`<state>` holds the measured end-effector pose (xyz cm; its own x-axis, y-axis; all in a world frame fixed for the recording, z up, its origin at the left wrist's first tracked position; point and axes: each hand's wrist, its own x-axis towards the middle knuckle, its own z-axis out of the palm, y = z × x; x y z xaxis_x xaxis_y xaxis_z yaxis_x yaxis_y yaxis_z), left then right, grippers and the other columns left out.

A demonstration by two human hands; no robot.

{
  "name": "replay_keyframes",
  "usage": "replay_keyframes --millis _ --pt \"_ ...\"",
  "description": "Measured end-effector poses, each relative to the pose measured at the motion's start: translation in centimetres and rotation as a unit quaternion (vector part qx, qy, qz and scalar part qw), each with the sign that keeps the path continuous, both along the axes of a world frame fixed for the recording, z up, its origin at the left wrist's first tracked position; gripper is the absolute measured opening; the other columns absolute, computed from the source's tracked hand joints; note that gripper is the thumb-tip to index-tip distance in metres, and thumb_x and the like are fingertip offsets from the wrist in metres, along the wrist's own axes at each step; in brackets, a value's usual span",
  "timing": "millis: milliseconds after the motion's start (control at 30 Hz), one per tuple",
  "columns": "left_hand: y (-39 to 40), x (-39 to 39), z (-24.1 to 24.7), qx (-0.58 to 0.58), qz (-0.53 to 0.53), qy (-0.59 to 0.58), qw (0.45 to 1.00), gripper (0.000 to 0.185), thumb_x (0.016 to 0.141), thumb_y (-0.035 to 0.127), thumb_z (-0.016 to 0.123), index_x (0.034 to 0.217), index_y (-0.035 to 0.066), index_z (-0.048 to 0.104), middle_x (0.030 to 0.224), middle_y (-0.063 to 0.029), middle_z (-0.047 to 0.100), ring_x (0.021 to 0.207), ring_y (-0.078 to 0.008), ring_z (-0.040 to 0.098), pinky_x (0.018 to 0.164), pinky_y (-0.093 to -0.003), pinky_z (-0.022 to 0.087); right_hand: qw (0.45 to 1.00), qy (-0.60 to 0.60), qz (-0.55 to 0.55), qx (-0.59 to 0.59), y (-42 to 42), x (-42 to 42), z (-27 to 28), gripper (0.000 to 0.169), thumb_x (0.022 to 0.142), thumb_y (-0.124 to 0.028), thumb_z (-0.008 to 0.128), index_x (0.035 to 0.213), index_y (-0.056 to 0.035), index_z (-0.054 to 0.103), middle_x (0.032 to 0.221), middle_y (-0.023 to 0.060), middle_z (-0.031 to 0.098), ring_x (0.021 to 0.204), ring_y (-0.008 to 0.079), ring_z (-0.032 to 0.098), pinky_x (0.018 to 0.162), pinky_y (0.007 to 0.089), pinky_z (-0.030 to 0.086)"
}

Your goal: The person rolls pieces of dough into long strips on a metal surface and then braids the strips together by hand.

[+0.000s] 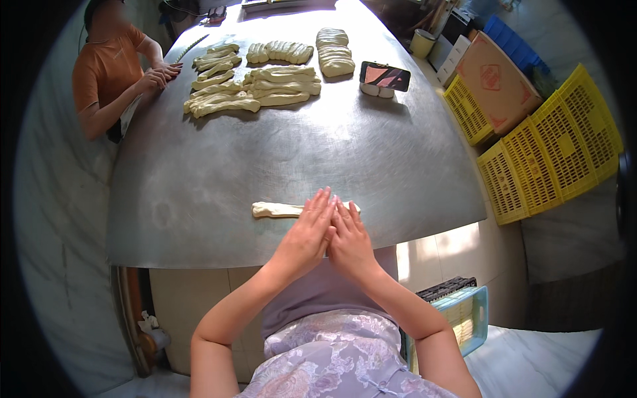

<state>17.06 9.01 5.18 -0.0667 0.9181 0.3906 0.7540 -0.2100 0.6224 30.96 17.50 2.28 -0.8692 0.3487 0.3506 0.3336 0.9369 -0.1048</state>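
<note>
A pale strip of dough (278, 209) lies crosswise near the front edge of the metal worktable (209, 174). Both palms face down on its right part, side by side, with the fingertips reaching past it. My left hand (311, 229) rests flat and covers the strip's middle. Beside it, my right hand (351, 234) is flat too, close to the dough's right end, a bit of which shows by the fingers. The two hands touch or nearly touch, and neither grasps anything. The dough under the palms is hidden.
Several dough strips (283, 87) lie in groups farther back, near a folded dough pile (334, 52). A propped phone (384, 77) stands right of them. A co-worker (109, 69) works at the left edge with a thin dough rope (193, 47). Yellow crates (552, 149) stand at right.
</note>
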Motion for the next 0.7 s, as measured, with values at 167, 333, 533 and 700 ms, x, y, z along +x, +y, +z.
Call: replay_keyframes --millis 167,333,533,700 --pt "9.5 -0.9 -2.6 -0.261 0.19 0.051 0.945 0.072 0.107 0.047 0.024 0.153 -0.007 0.025 0.163 -0.0304 0.011 0.151 -0.0495 0.006 0.12 -0.0606 0.007 0.965 -0.172 -0.197 -0.02 4.1 -7.3 0.5 0.066 0.101 -0.038 0.037 0.155 -0.0013 0.028 0.162 0.0204 0.025 0.154 0.0303 0.014 0.125 0.0488 0.003" --pt "12.6 -6.4 -3.3 -0.119 0.118 0.207 0.964 0.067 0.106 0.048 0.025 0.157 0.003 0.027 0.166 -0.0157 0.016 0.154 -0.029 0.013 0.123 -0.0521 0.01 0.989 -0.061 -0.132 0.027 9.6 -9.0 -1.4 0.066 0.1 -0.037 0.037 0.154 0.001 0.031 0.16 0.0227 0.03 0.152 0.0335 0.021 0.124 0.0511 0.006" --pt "-2.1 -0.3 -2.8 -0.078 0.04 0.277 0.957 0.084 0.099 0.059 0.04 0.152 -0.006 0.032 0.16 -0.0225 0.029 0.15 -0.0361 0.025 0.123 -0.0477 0.02 0.999 -0.035 -0.001 -0.021 1.0 1.1 -0.8 0.061 0.098 -0.028 0.05 0.146 0.0077 0.04 0.153 0.0237 0.04 0.146 0.0358 0.033 0.122 0.0499 0.021" --pt "-0.7 0.3 -3.9 -0.132 0.145 0.285 0.938 0.077 0.102 0.051 0.041 0.151 -0.006 0.032 0.163 -0.024 0.02 0.152 -0.0465 0.009 0.116 -0.0693 0.001 0.992 -0.074 -0.103 0.002 0.3 0.2 -1.2 0.064 0.1 -0.033 0.047 0.149 0.0067 0.036 0.154 0.0244 0.038 0.147 0.0381 0.031 0.123 0.0535 0.015"
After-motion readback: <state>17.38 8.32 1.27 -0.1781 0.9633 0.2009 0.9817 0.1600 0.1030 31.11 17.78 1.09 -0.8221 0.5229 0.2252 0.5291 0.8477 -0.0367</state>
